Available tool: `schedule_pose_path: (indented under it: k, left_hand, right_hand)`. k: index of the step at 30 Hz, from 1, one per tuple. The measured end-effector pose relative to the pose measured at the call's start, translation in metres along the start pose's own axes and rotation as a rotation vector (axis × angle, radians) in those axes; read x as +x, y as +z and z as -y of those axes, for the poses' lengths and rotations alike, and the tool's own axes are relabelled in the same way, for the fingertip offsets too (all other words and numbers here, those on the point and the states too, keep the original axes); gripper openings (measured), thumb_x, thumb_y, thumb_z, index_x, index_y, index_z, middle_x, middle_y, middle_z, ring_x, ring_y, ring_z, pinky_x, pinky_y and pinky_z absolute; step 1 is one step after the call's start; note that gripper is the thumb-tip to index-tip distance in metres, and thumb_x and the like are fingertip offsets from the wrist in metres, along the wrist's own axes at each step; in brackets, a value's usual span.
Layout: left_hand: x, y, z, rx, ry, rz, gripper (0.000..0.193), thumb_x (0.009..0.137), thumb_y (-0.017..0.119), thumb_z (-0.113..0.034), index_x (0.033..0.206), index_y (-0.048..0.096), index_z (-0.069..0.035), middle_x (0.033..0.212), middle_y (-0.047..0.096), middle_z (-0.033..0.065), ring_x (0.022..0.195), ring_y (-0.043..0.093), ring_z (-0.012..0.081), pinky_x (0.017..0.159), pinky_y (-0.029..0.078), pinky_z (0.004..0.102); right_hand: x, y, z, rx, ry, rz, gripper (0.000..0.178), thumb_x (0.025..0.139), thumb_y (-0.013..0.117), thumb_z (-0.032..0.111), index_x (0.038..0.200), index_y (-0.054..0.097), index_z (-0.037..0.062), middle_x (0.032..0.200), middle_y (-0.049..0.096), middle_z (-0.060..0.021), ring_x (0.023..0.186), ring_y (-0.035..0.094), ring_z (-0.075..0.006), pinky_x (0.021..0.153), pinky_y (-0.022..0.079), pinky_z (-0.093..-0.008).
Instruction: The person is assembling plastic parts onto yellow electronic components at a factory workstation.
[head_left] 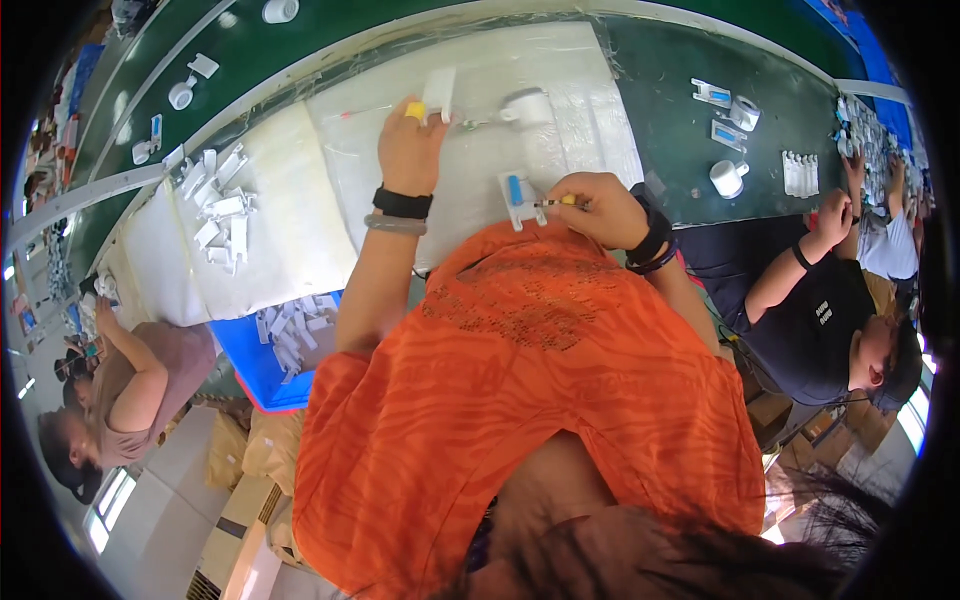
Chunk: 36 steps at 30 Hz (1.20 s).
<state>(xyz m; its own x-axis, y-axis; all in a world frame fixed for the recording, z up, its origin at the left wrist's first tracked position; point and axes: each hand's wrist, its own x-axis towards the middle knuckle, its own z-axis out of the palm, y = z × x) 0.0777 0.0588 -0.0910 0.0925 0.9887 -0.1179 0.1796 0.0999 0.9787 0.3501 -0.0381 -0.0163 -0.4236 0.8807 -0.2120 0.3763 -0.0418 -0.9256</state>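
Head view shows two bare hands at work over a white mat [575, 60] on a green table [670, 170]. The left hand [410, 150] is up near the middle of the mat. Its fingers are bent in and pinch a small yellow thing [415, 110]. A long white piece [440, 92] is right by those fingertips, but it is blurry, so I cannot tell if the hand grips it too. To the right of that lies a white cup [527, 107]. The right hand [605, 208] is lower, close to the orange shirt [520, 320]. Its fingers are closed on a small yellow and black stick [568, 200]. The thin end of the stick points left, at a white piece with a blue stripe [516, 195], which is at the near edge of the mat. I cannot tell if they touch. Off to the left is a messy pile of white pieces [222, 208]. Below it, a blue bin [243, 350] holds more small white bits [292, 330]. On the table to the right are two more white cups [728, 179] and a white rack [800, 173]. A person in a black shirt [790, 310] sits on the right, and a person in a brown shirt [170, 375] is on the left.
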Motion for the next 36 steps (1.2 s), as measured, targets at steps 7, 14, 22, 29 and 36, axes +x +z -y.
schedule_pose_path:
  k: [7, 14, 22, 29, 36]
  left_hand:
    - [-0.042, 0.031, -0.030, 0.144, 0.143, 0.083, 0.068, 0.086, 0.067, -0.015, 0.143, 0.034, -0.002, 0.143, 0.042, 0.0154, 0.133, 0.041, 0.0262, 0.111, 0.032, 0.0391]
    - [-0.054, 0.071, -0.068, -0.563, 0.029, 0.687, 0.066, 0.085, 0.070, -0.017, 0.141, 0.039, -0.003, 0.133, 0.050, 0.0083, 0.122, 0.047, 0.0170, 0.105, 0.036, 0.0311]
    - [-0.043, 0.038, -0.110, -0.343, -0.285, 0.788, 0.042, 0.090, 0.065, -0.015, 0.130, 0.056, -0.005, 0.107, 0.061, 0.0019, 0.078, 0.058, 0.0071, 0.065, 0.048, 0.0221]
    - [-0.052, 0.058, -0.094, -0.536, -0.357, 0.534, 0.031, 0.102, 0.045, -0.021, 0.129, 0.046, -0.006, 0.095, 0.060, 0.0075, 0.071, 0.060, 0.0119, 0.057, 0.054, 0.0259]
    - [-0.058, 0.062, -0.099, -0.527, -0.296, 0.543, 0.032, 0.094, 0.043, -0.009, 0.126, 0.044, -0.003, 0.084, 0.059, 0.0071, 0.063, 0.057, 0.0118, 0.052, 0.049, 0.0271]
  right_hand:
    - [-0.002, -0.018, 0.019, 0.612, 0.212, -0.075, 0.014, 0.092, 0.064, 0.014, 0.094, 0.064, 0.0005, 0.074, 0.063, -0.0017, 0.055, 0.052, -0.0046, 0.052, 0.041, -0.0198]
    - [0.002, -0.018, 0.032, 0.818, 0.126, 0.049, 0.015, 0.096, 0.059, 0.016, 0.094, 0.060, 0.0005, 0.074, 0.063, -0.0027, 0.054, 0.051, -0.0057, 0.054, 0.040, -0.0194]
    - [-0.005, -0.046, 0.047, 0.428, 0.319, 0.164, 0.013, 0.090, 0.066, 0.015, 0.098, 0.069, 0.0047, 0.073, 0.062, -0.0024, 0.052, 0.053, -0.0111, 0.054, 0.043, -0.0245]
    - [0.000, -0.010, 0.051, -0.726, -0.352, -0.671, 0.015, 0.076, 0.075, 0.008, 0.091, 0.070, 0.0076, 0.077, 0.063, -0.0059, 0.072, 0.060, -0.0248, 0.062, 0.047, -0.0348]
    - [-0.004, 0.000, 0.052, -0.260, -0.263, -0.623, 0.021, 0.080, 0.070, -0.002, 0.100, 0.066, 0.0048, 0.084, 0.067, -0.0066, 0.078, 0.063, -0.0208, 0.068, 0.050, -0.0312]
